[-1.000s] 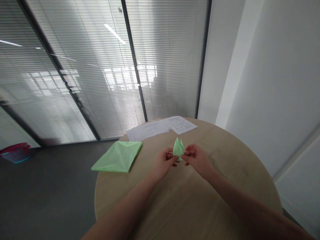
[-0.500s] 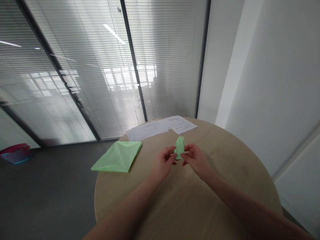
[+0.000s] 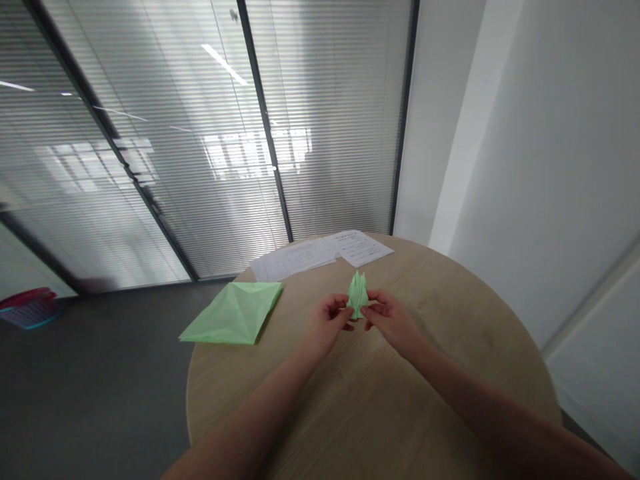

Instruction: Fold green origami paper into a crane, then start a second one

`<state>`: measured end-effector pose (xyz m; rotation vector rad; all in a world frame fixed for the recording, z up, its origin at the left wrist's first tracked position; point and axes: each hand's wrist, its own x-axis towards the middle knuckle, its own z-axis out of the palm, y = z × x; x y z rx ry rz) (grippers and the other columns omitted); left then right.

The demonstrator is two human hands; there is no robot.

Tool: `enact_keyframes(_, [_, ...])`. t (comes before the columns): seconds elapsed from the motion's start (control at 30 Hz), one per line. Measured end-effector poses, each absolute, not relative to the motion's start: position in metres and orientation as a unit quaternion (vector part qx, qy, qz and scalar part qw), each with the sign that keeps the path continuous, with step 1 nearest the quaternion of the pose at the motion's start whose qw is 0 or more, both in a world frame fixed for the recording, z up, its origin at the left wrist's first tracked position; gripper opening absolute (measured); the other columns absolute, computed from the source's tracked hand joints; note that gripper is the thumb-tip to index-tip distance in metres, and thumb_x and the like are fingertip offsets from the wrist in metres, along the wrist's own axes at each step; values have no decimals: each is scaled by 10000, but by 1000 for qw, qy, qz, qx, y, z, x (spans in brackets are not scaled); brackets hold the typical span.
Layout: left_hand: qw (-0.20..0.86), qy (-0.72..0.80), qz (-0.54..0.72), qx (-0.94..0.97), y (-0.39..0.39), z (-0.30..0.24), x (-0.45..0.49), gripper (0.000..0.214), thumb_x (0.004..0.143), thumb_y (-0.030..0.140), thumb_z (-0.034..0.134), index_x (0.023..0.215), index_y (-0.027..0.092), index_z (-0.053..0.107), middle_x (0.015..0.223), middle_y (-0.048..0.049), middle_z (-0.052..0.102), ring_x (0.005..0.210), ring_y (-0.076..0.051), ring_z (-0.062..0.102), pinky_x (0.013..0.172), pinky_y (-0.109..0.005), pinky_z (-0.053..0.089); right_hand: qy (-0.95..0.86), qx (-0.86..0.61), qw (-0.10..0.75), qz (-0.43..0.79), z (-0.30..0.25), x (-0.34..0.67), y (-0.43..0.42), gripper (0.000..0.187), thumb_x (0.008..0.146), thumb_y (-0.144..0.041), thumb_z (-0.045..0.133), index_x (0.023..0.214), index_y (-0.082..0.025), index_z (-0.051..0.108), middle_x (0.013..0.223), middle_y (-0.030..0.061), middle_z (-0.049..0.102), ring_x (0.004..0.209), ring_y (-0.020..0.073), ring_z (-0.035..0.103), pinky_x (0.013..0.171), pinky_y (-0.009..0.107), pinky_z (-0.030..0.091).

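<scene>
On our left, a green sheet (image 3: 235, 315), creased but spread out, juts over the rim of the desk (image 3: 450, 300); at the middle, the fold (image 3: 357, 295) is already worked into a narrow shape with points at the top, though we cannot tell whether any creasing is left. Our left fingers (image 3: 344, 313) pinch its left side, thumb on the near face, and our right fingers (image 3: 371, 313) pinch its right side likewise.
</scene>
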<state>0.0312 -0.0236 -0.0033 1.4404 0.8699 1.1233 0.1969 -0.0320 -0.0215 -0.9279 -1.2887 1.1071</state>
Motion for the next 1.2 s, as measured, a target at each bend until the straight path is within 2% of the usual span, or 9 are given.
enact_keyframes(0.3, [556,342,433,622,-25,-5,33,409,728,360,772,1022,146,587,854,-49,692,680,-141,650,592,-259,539,-543,-387,535,518,-16,200,-34,265,704,-382,760,892,-216,677,817,24,727,706,181,674,656,333,570])
enact_keyframes(0.6, [555,346,411,636,-25,-3,33,351,746,337,754,998,150,598,834,-43,679,658,-128,640,595,-258,534,-539,-408,540,502,-18,197,-36,260,734,-447,740,858,-234,655,798,23,707,698,196,685,627,334,578])
enact_keyframes(0.8, [565,350,392,636,-26,-2,35,272,741,254,720,965,149,608,828,-45,689,681,-134,647,596,-252,533,-553,-431,549,455,-21,195,-36,178,786,-430,678,797,-258,635,808,23,658,674,200,646,561,319,533])
enact_keyframes(0.97, [572,359,385,629,-26,-5,36,255,715,225,729,925,141,612,800,-30,673,646,-116,616,577,-245,533,-601,-434,578,340,-25,198,-32,231,814,-410,647,668,-237,601,861,31,615,781,193,600,676,299,493])
enact_keyframes(1.07, [580,360,391,617,-26,-6,36,270,711,268,759,901,142,614,792,-22,658,681,-127,623,598,-257,548,-601,-435,575,344,-24,198,-31,210,808,-414,645,694,-242,608,876,27,621,791,192,592,692,297,483])
enact_keyframes(1.2, [597,357,404,594,-26,-10,38,340,688,322,805,900,145,607,776,-12,652,696,-130,635,628,-267,559,-578,-433,589,362,-20,196,-33,235,766,-402,679,632,-238,577,895,26,633,822,201,598,716,307,474])
